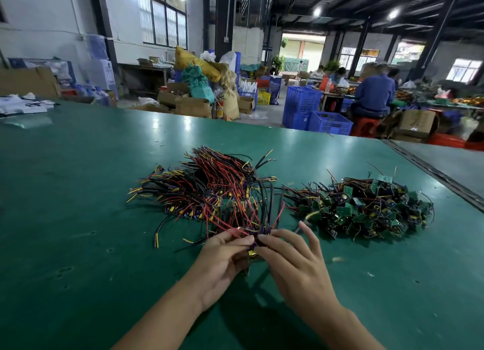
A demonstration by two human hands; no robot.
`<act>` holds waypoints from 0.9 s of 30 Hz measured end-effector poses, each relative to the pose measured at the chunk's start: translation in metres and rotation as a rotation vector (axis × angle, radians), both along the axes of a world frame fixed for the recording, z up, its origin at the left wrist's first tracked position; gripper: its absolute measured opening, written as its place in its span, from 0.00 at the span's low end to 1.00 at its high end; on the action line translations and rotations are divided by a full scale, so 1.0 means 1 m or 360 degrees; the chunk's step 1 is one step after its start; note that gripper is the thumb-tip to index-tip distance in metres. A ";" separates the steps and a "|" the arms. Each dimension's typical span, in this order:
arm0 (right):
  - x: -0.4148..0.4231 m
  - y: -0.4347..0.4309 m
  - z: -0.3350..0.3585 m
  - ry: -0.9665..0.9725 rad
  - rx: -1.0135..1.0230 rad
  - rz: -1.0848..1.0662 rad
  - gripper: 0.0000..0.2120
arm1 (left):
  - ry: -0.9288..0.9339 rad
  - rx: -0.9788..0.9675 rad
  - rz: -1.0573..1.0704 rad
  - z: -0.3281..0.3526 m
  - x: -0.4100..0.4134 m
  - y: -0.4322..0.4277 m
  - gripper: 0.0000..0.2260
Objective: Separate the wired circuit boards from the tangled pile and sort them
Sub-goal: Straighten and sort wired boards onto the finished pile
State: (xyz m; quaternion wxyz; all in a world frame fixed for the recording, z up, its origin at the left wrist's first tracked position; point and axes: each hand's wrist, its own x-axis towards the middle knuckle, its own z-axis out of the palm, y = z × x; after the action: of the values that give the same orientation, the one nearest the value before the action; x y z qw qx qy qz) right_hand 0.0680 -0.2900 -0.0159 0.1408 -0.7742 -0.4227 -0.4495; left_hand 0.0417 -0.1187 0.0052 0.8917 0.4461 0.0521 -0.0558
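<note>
The worktop (pixel 78 218) under the hands is a smooth green mat with a soft sheen, pocked with small dents to the left of the left hand (pixel 222 260). The wire bundle (pixel 259 233) pinched between it and the right hand (pixel 293 265), like the wire pile (pixel 209 189) just beyond, wears slick red, black and yellow plastic insulation, while the circuit boards (pixel 366 208) beyond the right hand look like glossy green laminate. Far past both hands stand blue plastic crates (pixel 330 123) and matt brown cardboard boxes (pixel 192 107).
</note>
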 end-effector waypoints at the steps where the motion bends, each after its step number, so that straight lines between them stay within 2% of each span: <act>1: -0.001 0.001 0.000 -0.0005 0.0008 -0.0005 0.11 | -0.0026 -0.0019 0.0031 0.002 0.000 0.000 0.09; 4: -0.005 0.004 -0.001 -0.0016 0.0078 -0.0039 0.18 | -0.0108 0.0018 0.0130 0.004 0.001 0.003 0.10; 7: -0.013 0.007 0.004 0.0072 0.0127 0.0032 0.15 | -0.0155 0.0028 0.0231 0.004 0.002 0.007 0.11; 10: -0.023 0.010 0.007 0.0532 0.0174 0.0262 0.05 | -0.0184 -0.0039 0.0275 0.002 0.003 0.008 0.10; 12: -0.029 0.015 0.008 0.0914 0.0275 0.0284 0.05 | -0.0217 -0.0080 0.0287 0.001 0.004 0.008 0.09; 13: -0.029 0.017 0.007 0.1005 0.0302 0.0242 0.05 | -0.0240 -0.0092 0.0294 0.000 0.005 0.008 0.08; 17: -0.023 0.020 0.001 0.1290 0.0372 0.0032 0.14 | -0.0363 -0.0130 0.0280 0.000 0.005 0.010 0.07; 20: -0.018 0.018 -0.007 0.1533 0.0361 0.0076 0.25 | -0.0410 -0.0167 0.0289 -0.001 0.006 0.010 0.08; 23: -0.013 0.016 -0.008 0.1956 0.0784 0.0284 0.31 | -0.0320 -0.0149 0.0325 -0.005 0.008 0.011 0.10; 25: -0.009 0.014 -0.006 0.2139 0.1191 0.0472 0.29 | -0.0286 -0.0091 0.0317 -0.007 0.009 0.012 0.10; 27: -0.007 0.012 0.000 0.2178 0.1468 0.0644 0.26 | -0.0282 -0.0019 0.0304 -0.007 0.008 0.011 0.06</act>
State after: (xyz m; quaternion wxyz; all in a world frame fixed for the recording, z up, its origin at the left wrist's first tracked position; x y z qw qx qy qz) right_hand 0.0615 -0.2776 -0.0162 0.7447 -0.6501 -0.1492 0.0244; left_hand 0.0493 -0.1082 -0.0022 0.8967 0.4371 0.0151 0.0688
